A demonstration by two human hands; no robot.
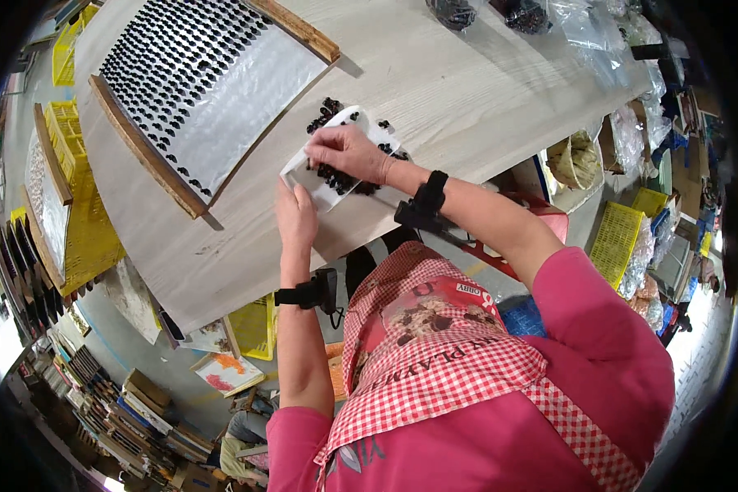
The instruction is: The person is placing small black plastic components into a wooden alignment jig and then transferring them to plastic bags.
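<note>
Over the pale tabletop (369, 78), both my hands meet at a small white sheet or shallow tray (326, 197) bearing a pile of small glossy black pieces (336, 177). My left hand (297, 215) grips its near left edge, the thumb along the rim. Fingers pinched, my right hand (348, 153) is at the upper left side of it; what is between the fingertips is too small to make out. More loose dark pieces (328, 111) lie just beyond. To the left stands a white-covered board (246, 90) with rows of similar black pieces, its near part bare.
Wooden strips (143, 148) edge the board. Clear plastic bags (586, 33) and bagged dark pieces (451, 12) sit at the far right of the table. Yellow crates (90, 221) stand left, another yellow crate (615, 238) on the right. Below the table's right edge is a red stool-like object (541, 221).
</note>
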